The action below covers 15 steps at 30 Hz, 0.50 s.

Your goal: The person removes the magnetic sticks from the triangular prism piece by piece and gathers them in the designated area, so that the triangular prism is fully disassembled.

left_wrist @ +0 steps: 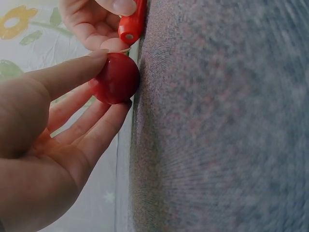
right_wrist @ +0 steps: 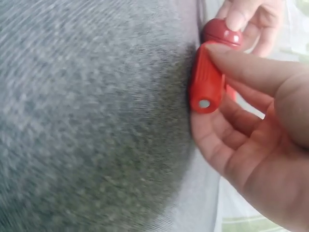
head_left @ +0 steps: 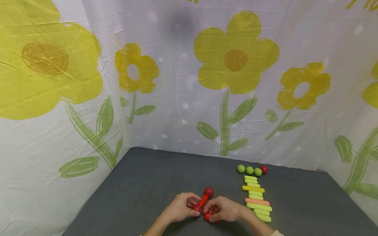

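Observation:
My left hand [head_left: 183, 207] pinches a dark red ball [left_wrist: 117, 78] between thumb and fingers. In the head view this ball is at the near end of a red rod [head_left: 203, 200], whose far end bears a second red ball [head_left: 209, 192]. Just to the right, my right hand [head_left: 225, 209] holds another red rod [right_wrist: 207, 79] by thumb and fingertips, low over the dark table. A pale round spot shows on that rod's end in the right wrist view. The held ball and the held rod are close together; whether they touch I cannot tell.
Right of my hands lies a column of yellow-green rods [head_left: 258, 206], with a yellow rod [head_left: 253, 189] and a salmon rod [head_left: 257, 202] among them. Behind it sit several green balls [head_left: 249, 170] and a red ball [head_left: 264, 169]. A flowered cloth [head_left: 177, 124] surrounds the dark table [head_left: 153, 177].

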Tool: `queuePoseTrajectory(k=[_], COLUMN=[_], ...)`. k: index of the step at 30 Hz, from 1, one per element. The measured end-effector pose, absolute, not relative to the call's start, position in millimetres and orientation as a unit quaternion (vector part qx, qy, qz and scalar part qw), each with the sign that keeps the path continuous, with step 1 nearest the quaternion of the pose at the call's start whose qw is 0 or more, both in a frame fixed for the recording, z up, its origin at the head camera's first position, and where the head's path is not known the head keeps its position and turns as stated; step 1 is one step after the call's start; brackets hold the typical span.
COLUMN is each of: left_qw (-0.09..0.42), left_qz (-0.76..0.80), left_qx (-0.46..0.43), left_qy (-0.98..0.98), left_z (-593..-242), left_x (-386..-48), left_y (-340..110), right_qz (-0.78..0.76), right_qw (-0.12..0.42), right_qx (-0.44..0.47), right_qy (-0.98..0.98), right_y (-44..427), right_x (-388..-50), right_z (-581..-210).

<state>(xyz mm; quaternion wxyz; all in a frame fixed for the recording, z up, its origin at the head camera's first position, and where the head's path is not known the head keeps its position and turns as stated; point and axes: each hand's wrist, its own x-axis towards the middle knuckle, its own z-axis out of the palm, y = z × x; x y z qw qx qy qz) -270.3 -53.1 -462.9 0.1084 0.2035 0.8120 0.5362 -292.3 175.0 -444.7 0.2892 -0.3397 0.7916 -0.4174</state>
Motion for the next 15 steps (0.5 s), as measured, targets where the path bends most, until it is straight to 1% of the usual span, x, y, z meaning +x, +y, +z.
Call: queuePoseTrajectory(k=[2, 5, 8, 10, 15], left_qw=[0.108, 0.105, 0.103, 0.106, 0.115], left_qz=[0.537, 0.539, 0.538, 0.538, 0.531], left_qx=[0.199, 0.199, 0.199, 0.196, 0.189], left_qy=[0.812, 0.812, 0.813, 0.813, 0.818], left_z=[-463.5, -464.2, -464.5, -464.0, -463.2], left_x=[-270.7, -270.8, -270.3, -270.0, -271.0], left_y=[-52.9, -52.7, -52.3, -51.8, -50.6], right_qz=[-0.398, -0.345, -0.323, -0.341, -0.402], right_qw=[0.287, 0.279, 0.264, 0.257, 0.216], right_qx=[-0.354, -0.379, -0.384, -0.367, -0.314], right_qy=[0.796, 0.812, 0.824, 0.827, 0.832], right_y=[179.1, 189.5, 196.6, 197.1, 196.1], right_x=[-295.1, -305.8, -309.1, -304.2, -289.3], right_z=[-446.1, -459.6, -465.8, -459.7, -444.9])
